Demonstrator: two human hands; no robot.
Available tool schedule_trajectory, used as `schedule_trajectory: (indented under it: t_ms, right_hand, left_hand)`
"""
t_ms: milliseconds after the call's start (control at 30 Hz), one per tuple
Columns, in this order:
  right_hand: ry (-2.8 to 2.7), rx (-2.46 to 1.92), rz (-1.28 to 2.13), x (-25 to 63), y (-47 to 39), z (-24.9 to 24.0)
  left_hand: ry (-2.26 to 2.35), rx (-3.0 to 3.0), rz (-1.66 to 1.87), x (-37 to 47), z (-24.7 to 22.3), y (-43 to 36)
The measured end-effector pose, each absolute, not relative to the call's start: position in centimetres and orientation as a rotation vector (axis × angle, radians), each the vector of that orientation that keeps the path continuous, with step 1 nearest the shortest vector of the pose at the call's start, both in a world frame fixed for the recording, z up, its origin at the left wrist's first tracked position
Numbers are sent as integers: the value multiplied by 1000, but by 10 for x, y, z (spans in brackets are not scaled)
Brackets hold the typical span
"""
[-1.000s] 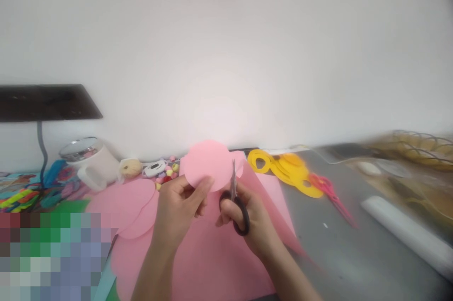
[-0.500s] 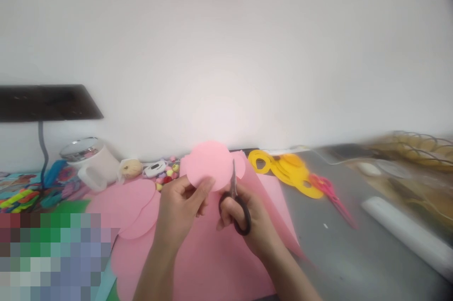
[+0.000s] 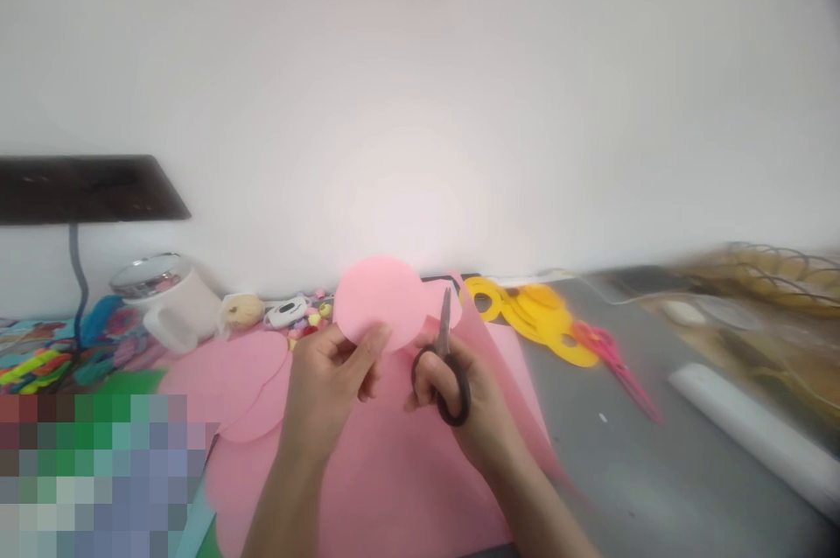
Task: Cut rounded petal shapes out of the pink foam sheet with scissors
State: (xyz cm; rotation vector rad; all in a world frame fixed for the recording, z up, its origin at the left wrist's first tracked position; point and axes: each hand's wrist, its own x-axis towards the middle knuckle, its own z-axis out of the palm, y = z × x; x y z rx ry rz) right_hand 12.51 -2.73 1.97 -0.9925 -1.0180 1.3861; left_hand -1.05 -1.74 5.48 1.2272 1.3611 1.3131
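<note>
Left hand (image 3: 334,374) pinches round pink paper disc (image 3: 381,303) by lower edge; right hand (image 3: 469,387) holds black-handled metal scissors (image 3: 444,357) beside it, grey counter (image 3: 623,470) rightward.

A craft desk, shown by dark-handled scissors (image 3: 442,370) and yellow cutouts (image 3: 535,313).

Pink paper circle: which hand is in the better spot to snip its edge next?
Probably the right hand: it holds the black-handled scissors, blades up near the right edge of the pink circle. The left hand pinches the circle.
</note>
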Motion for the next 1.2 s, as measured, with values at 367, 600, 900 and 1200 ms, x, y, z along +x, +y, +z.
schedule_trajectory:
  t_ms: [367,600,900,1200]
  right_hand:
    - [-1179,-839,1443,124,-29,21]
    - [-1127,-647,1484,121,-28,30]
    - [-1068,-629,1503,124,-28,31]
    - [-1072,-651,1499,123,-29,29]
  left_hand:
    - [1239,1128,1360,-7,55,-18]
    - [1305,1143,1264,4,60,-22]
    - [1351,1208,1216,6,66,-25]
    - [1346,1204,1230,6,66,-26]
